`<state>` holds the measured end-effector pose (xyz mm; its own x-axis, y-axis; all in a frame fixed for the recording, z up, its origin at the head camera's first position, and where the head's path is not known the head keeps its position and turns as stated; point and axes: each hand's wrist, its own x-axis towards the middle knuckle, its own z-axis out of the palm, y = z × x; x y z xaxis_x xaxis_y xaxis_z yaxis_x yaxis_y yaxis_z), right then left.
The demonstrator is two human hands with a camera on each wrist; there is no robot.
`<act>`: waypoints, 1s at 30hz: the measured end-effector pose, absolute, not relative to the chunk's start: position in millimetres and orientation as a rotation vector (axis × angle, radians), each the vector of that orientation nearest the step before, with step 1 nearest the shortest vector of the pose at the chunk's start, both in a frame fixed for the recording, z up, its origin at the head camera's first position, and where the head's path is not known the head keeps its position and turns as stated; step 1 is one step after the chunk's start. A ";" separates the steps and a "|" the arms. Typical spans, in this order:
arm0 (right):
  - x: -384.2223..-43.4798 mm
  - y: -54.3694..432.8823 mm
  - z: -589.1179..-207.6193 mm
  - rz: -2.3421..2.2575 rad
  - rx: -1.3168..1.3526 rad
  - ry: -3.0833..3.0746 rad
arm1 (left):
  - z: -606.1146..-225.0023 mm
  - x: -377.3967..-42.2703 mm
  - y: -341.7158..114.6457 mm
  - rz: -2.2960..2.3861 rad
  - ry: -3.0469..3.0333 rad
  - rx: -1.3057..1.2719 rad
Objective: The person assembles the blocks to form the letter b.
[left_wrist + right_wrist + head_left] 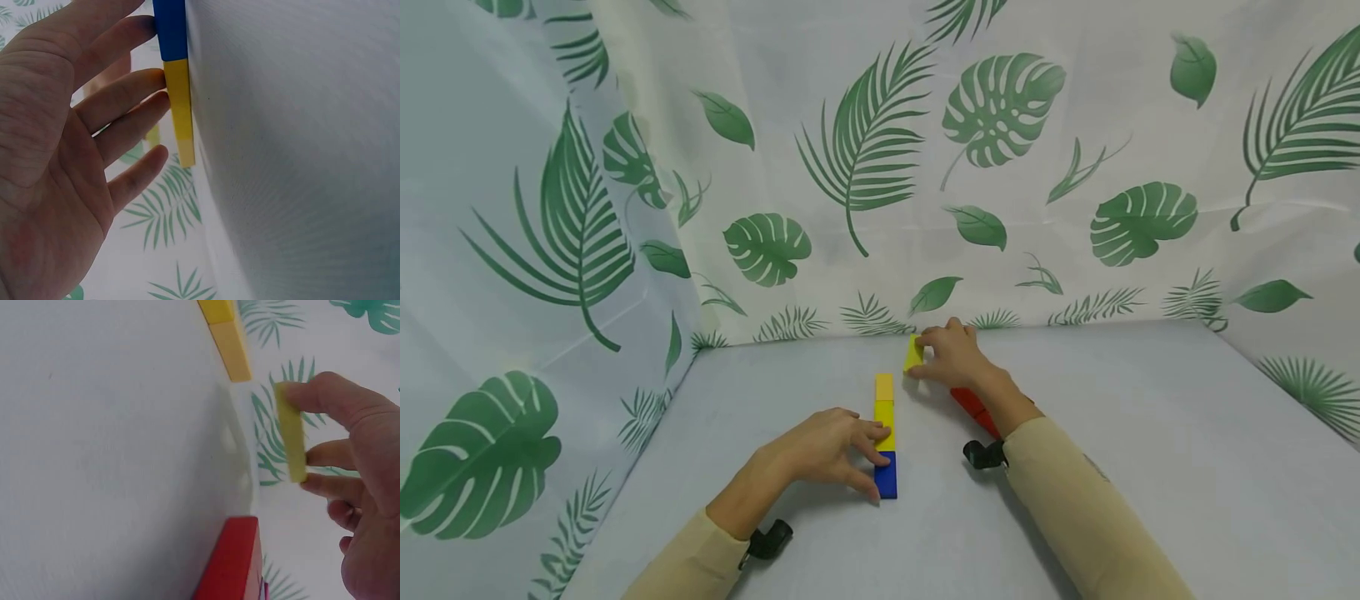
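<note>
A row of flat blocks lies on the table: a blue block point(886, 483) nearest me, then a yellow block point(886, 435), then a light orange block point(884, 387) at the far end. My left hand point(827, 446) has its fingers spread along the left side of this row, fingertips touching the blue and yellow blocks. Farther back, my right hand point(957, 357) pinches a yellow-green block point(290, 434) by its two ends, between thumb and fingers. In the right wrist view that block looks held off the table, to the right of the row's far end.
Red blocks point(972, 407) stand under my right forearm, partly hidden by it; a red face point(234, 562) shows large in the right wrist view. Behind the white table point(1150, 458) hangs a leaf-patterned curtain point(865, 275), with another along the left side.
</note>
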<state>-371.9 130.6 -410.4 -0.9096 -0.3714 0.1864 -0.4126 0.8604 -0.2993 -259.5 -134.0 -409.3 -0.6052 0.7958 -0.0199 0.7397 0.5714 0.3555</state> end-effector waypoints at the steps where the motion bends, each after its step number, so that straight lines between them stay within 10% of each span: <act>1: -373.4 127.6 -411.0 0.531 0.602 -2.894 | -409.3 -259.5 -134.0 0.467 2.624 1.296; 30: -390.3 80.1 -420.5 0.514 0.568 -2.922 | -408.9 -259.6 -133.9 0.433 2.636 1.316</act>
